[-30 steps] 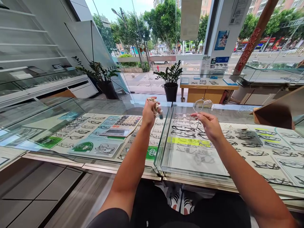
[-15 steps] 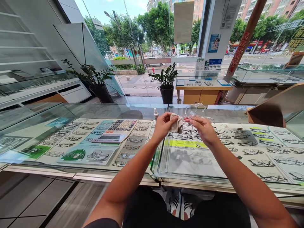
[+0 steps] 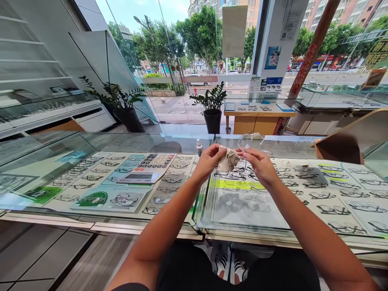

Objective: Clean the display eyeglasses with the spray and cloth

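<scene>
Above the glass counter, my left hand (image 3: 209, 161) is closed on a beige cleaning cloth (image 3: 228, 160). The cloth hangs spread between my two hands, close to a lens. My right hand (image 3: 259, 162) pinches a pair of clear-framed eyeglasses (image 3: 245, 141) near the bridge. One round lens stands up above my fingers and a temple arm reaches to the right; the lower lens is partly hidden behind the cloth and my right hand. Just left of my hands, a small white spray bottle (image 3: 199, 147) stands upright on the counter.
The glass display counter (image 3: 182, 141) holds several rows of eyeglasses (image 3: 333, 208). A calculator (image 3: 147, 167) lies on the left part. A brown wooden stand (image 3: 339, 147) is at the right. Beyond are a potted plant (image 3: 212, 115) and a wooden table (image 3: 257, 121).
My left hand's cloth has opened out and shows wider between my hands. The eyeglasses have turned slightly and shifted a little to the right; both hands keep their hold.
</scene>
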`<state>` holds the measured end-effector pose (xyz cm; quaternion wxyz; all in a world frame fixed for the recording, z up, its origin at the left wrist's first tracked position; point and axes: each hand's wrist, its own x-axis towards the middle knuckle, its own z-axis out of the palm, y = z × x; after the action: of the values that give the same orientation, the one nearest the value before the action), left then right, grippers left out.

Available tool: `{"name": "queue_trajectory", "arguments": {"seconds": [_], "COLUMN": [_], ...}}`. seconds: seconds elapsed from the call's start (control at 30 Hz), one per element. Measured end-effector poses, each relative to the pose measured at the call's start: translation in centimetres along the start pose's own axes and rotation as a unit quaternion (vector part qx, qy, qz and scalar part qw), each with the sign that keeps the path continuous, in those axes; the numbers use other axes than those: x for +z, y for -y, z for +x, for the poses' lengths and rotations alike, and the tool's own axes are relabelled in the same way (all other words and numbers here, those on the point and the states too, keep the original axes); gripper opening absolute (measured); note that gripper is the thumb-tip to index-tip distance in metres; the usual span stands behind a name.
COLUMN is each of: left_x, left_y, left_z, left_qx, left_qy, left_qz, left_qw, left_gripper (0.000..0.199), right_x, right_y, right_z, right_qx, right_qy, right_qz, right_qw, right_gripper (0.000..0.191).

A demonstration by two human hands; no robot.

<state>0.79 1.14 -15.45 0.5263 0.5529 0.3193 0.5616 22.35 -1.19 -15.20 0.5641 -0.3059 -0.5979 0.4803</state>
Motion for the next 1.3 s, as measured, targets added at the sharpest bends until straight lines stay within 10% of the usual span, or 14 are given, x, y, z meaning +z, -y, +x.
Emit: {"name": "queue_trajectory", "arguments": {"seconds": [0.33, 1.3], "left_x": [0.5, 2.6], "left_y": [-0.5, 0.6], "left_z": [-0.8, -2.3], "left_qx": [-0.033, -0.121], "left_qy": [0.108, 0.143], "left_qz": [-0.023, -0.065], "left_qw": [0.993, 0.980], "left_gripper": [0.054, 0.070], "right_x": [0.2, 0.8], "right_y": [-0.3, -0.5], "right_z": [-0.1, -0.5], "right_qx": [0.005, 0.023], "right_qy": [-0.012, 0.005], "right_qz": [0.001, 0.066], "right_qw": [1.000, 0.998], "right_gripper": [0.025, 0.025]}}
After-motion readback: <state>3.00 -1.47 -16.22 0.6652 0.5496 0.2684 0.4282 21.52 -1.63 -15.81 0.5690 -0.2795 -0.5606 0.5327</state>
